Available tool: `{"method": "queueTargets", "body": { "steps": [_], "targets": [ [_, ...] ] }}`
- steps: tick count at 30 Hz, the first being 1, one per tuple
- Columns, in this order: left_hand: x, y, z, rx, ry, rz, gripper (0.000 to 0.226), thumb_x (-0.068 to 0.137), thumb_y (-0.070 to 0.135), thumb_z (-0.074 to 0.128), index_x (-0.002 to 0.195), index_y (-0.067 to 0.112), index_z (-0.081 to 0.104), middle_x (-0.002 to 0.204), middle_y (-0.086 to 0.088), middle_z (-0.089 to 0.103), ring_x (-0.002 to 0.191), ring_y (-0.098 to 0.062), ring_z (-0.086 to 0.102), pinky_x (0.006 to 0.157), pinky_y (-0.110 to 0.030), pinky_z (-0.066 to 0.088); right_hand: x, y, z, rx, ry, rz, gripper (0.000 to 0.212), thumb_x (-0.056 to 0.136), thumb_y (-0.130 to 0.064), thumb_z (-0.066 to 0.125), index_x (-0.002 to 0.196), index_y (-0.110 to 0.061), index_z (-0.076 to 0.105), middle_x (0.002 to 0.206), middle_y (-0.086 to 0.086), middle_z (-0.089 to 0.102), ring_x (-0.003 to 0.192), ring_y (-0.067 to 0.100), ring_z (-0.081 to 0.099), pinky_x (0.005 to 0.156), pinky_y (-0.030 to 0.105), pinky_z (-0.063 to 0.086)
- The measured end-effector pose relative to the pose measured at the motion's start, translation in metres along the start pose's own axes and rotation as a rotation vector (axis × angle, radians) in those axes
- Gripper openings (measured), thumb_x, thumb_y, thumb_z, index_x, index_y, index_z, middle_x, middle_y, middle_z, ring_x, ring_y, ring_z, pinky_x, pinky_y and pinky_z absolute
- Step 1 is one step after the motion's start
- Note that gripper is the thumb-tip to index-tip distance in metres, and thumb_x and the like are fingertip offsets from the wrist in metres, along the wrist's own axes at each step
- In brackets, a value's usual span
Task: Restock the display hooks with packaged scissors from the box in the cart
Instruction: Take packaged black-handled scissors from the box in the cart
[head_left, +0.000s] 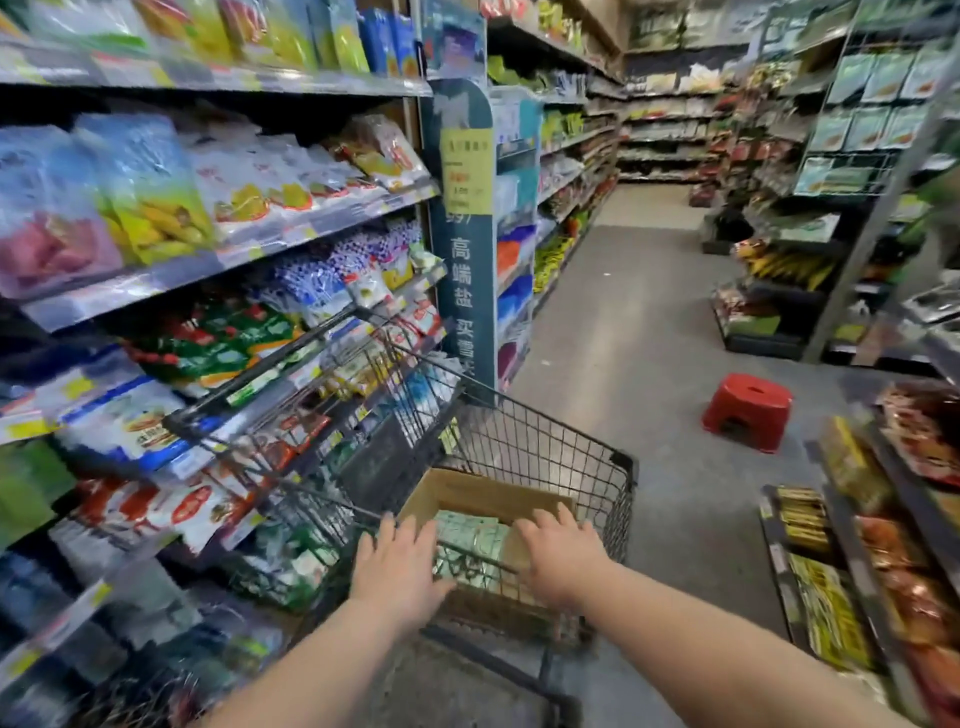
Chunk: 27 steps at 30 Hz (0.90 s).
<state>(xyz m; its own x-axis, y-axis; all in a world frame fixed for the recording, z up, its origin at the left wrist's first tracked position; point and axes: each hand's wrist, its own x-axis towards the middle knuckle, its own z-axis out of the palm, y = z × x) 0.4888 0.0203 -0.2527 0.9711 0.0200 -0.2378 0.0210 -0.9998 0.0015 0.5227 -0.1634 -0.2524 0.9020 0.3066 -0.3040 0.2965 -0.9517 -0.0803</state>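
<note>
Red stool (748, 410) sits ahead in aisle — cart (540, 447) close beside shelves (332, 218).

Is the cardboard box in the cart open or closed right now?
Open. The cardboard box in the wire cart has its far flap raised, and pale green packages show inside.

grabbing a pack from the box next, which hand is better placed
Probably right: right hand lies over the open cardboard box beside the green packs; left hand sits at its left edge.
</note>
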Motion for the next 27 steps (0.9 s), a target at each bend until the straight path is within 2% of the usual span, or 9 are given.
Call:
{"method": "queueTargets", "body": {
  "steps": [2, 5, 10, 16, 20, 23, 27],
  "targets": [
    [0.021, 0.021, 0.001, 0.017, -0.019, 0.02, 0.077, 0.091, 0.056, 0.043, 0.152, 0.019, 0.013, 0.16, -0.005, 0.013, 0.148, -0.03, 0.003, 0.119, -0.051, 0.009, 0.01, 0.028, 0.002, 0.006, -0.018, 0.023, 0.064, 0.092, -0.034, 0.047, 0.148, -0.018, 0.021, 0.156, 0.01, 0.018, 0.146, 0.035, 0.006, 0.116, 0.055, 0.012],
    [0.047, 0.039, 0.001, 0.034, -0.041, 0.034, 0.077, 0.092, 0.056, 0.043, 0.152, 0.019, 0.013, 0.161, -0.006, 0.012, 0.148, -0.03, 0.004, 0.119, -0.052, 0.009, 0.026, 0.057, 0.005, 0.023, -0.037, 0.041, 0.065, 0.092, -0.04, 0.047, 0.148, -0.02, 0.022, 0.156, 0.009, 0.02, 0.146, 0.033, 0.008, 0.115, 0.053, 0.013],
    [0.087, 0.041, -0.001, 0.047, -0.075, 0.036, 0.076, 0.092, 0.055, 0.045, 0.151, 0.019, 0.014, 0.16, -0.006, 0.014, 0.148, -0.03, 0.005, 0.119, -0.051, 0.009, 0.059, 0.074, 0.009, 0.085, -0.056, 0.056, 0.058, 0.095, -0.035, 0.042, 0.148, -0.021, 0.023, 0.156, 0.008, 0.021, 0.146, 0.032, 0.009, 0.116, 0.052, 0.012],
    [0.157, 0.021, 0.007, 0.068, -0.118, 0.062, 0.076, 0.091, 0.053, 0.046, 0.151, 0.019, 0.015, 0.159, -0.007, 0.018, 0.147, -0.032, 0.008, 0.118, -0.051, 0.011, 0.112, 0.08, 0.013, 0.074, -0.118, 0.103, 0.064, 0.092, -0.041, 0.049, 0.147, -0.021, 0.023, 0.155, 0.009, 0.022, 0.145, 0.032, 0.011, 0.115, 0.053, 0.016],
    [0.218, 0.005, 0.011, 0.077, -0.164, 0.138, 0.077, 0.092, 0.053, 0.045, 0.152, 0.018, 0.012, 0.159, -0.008, 0.015, 0.148, -0.032, 0.006, 0.118, -0.051, 0.011, 0.165, 0.075, 0.013, 0.08, -0.162, 0.174, 0.067, 0.09, -0.037, 0.052, 0.148, -0.023, 0.022, 0.156, 0.008, 0.022, 0.145, 0.032, 0.011, 0.115, 0.053, 0.016],
    [0.266, -0.021, 0.014, 0.091, -0.196, 0.181, 0.076, 0.092, 0.054, 0.046, 0.151, 0.018, 0.014, 0.159, -0.007, 0.017, 0.147, -0.032, 0.008, 0.118, -0.051, 0.012, 0.213, 0.061, 0.016, 0.117, -0.185, 0.222, 0.065, 0.091, -0.034, 0.05, 0.148, -0.022, 0.022, 0.155, 0.008, 0.023, 0.145, 0.031, 0.012, 0.117, 0.052, 0.014],
    [0.316, -0.062, 0.021, 0.11, -0.291, 0.212, 0.077, 0.092, 0.054, 0.045, 0.152, 0.017, 0.013, 0.158, -0.007, 0.018, 0.147, -0.031, 0.008, 0.118, -0.05, 0.011, 0.266, 0.036, 0.024, 0.164, -0.219, 0.264, 0.063, 0.091, -0.036, 0.049, 0.147, -0.02, 0.024, 0.154, 0.007, 0.025, 0.145, 0.031, 0.015, 0.116, 0.052, 0.019]
  ]
}}
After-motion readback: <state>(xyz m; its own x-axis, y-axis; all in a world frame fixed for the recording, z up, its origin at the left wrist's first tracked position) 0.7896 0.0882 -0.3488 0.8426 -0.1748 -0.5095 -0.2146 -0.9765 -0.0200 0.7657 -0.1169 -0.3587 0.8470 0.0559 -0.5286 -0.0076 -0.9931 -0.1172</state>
